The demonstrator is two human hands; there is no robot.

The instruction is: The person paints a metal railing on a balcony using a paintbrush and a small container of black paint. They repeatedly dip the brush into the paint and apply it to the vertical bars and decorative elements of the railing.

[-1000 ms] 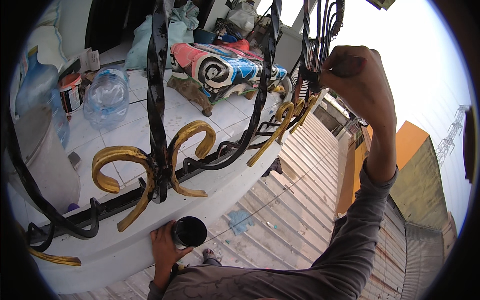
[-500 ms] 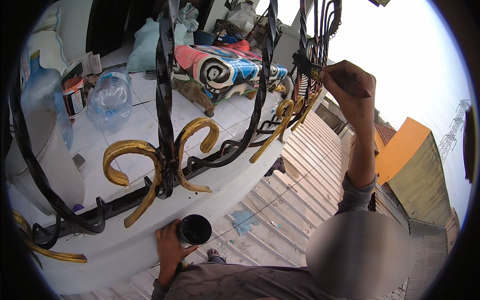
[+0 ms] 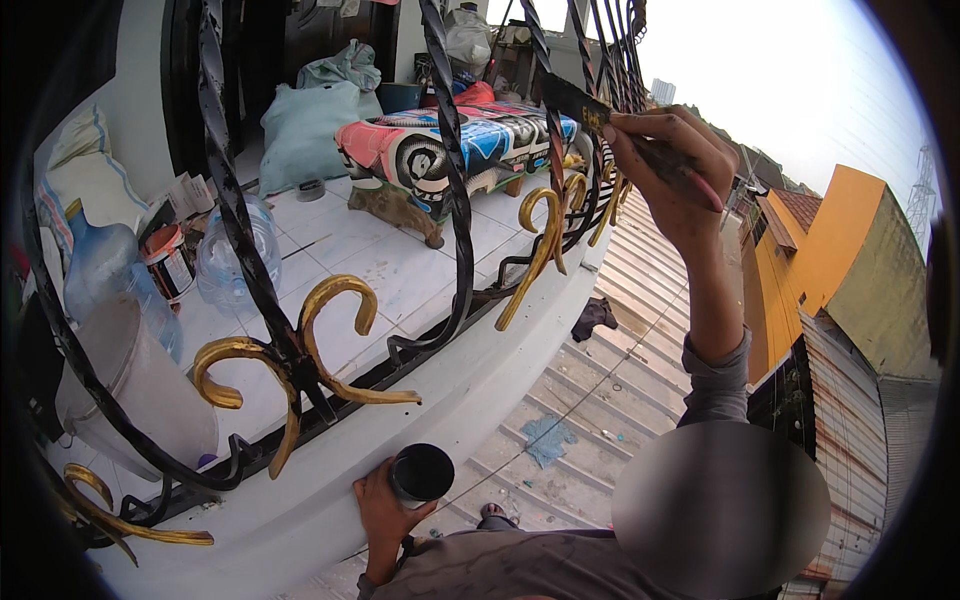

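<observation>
Raised at the upper right, my right hand is closed round the handle of a paintbrush. Its dark bristles point left and overlap a twisted black railing bar; whether they touch it I cannot tell. Low in the middle, my left hand grips a black cup with a dark inside, beside the white ledge under the railing. Gold-painted scrolls, among them a near one, curl out from the foot of the black bars.
Behind the railing are a patterned covered bench, a clear water jug, a pale bucket and stuffed sacks. Ribbed roofing lies below the ledge, with a blue rag and a dark cloth on it.
The view has shifted, so the railing stands differently in it. My right hand and the brush have come left and slightly upward, onto a bar. My left hand still holds the cup.
</observation>
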